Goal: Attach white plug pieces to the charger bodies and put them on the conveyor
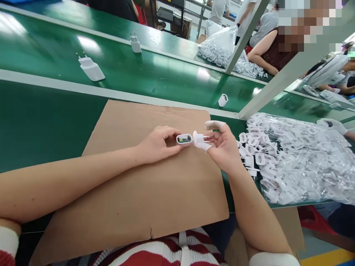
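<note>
My left hand (165, 143) is closed on a white charger housing (184, 139). The housing's open end faces me and shows a green circuit board inside. Close beside it, my right hand (223, 146) pinches a white plug cap (199, 138) with two pins pointing right. Thumb and forefinger of that hand wear white finger covers. Cap and housing are nearly end to end; whether they touch I cannot tell. Both hands are above a brown cardboard sheet (155, 195) on the green bench.
A clear bag of white plug parts (310, 159) spills loose caps (249, 147) at right. On the green conveyor stand a charger (91, 68), a smaller one (135, 43) and a white housing (223, 100). A slanted metal post (257, 90) rises at right. Co-workers sit beyond.
</note>
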A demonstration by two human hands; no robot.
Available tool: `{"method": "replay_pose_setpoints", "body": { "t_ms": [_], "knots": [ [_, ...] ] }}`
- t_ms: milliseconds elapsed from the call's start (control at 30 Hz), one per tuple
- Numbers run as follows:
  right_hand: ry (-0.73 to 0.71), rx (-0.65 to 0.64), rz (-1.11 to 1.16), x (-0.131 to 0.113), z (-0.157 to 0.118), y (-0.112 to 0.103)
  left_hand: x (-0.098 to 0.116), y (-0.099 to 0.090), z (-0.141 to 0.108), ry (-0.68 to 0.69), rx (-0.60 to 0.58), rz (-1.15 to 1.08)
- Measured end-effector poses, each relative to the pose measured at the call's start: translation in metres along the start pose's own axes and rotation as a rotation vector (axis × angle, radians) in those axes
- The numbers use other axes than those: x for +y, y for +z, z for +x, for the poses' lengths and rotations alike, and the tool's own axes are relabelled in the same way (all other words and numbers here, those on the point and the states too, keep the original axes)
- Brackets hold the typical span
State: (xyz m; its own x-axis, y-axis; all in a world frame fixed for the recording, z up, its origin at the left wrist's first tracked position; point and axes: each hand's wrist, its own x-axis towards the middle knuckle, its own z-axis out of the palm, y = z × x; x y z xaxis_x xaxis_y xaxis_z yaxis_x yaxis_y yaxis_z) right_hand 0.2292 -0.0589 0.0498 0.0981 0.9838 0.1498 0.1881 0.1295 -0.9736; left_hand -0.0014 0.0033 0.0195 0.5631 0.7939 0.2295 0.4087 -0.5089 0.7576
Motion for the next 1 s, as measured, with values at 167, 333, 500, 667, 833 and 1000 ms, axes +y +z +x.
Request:
{"method": "replay_pose_setpoints", "body": {
  "t_ms": [167,333,500,667,833,1000],
  "knots": [
    [-0.308,-0.017,-0.343,-0.011,-0.011,0.008,0.0,0.006,-0.001,0.108,-0.083,-0.117],
    [-0.552,-0.073,-0.574,-0.008,-0.015,0.017,-0.002,0.005,0.002,0.067,-0.132,-0.196],
    [-0.548,-0.076,-0.675,-0.001,-0.012,0.022,0.002,0.004,0.002,0.02,-0.146,-0.233],
    [-0.593,-0.067,-0.763,-0.001,-0.01,0.023,0.003,0.004,0.004,0.001,-0.15,-0.226],
    [-0.627,0.013,-0.774,-0.002,-0.011,0.024,0.001,0.005,0.004,0.015,-0.147,-0.208],
    [-0.504,-0.098,-0.797,-0.004,-0.012,0.025,0.001,0.006,0.004,-0.003,-0.132,-0.198]
  ]
}}
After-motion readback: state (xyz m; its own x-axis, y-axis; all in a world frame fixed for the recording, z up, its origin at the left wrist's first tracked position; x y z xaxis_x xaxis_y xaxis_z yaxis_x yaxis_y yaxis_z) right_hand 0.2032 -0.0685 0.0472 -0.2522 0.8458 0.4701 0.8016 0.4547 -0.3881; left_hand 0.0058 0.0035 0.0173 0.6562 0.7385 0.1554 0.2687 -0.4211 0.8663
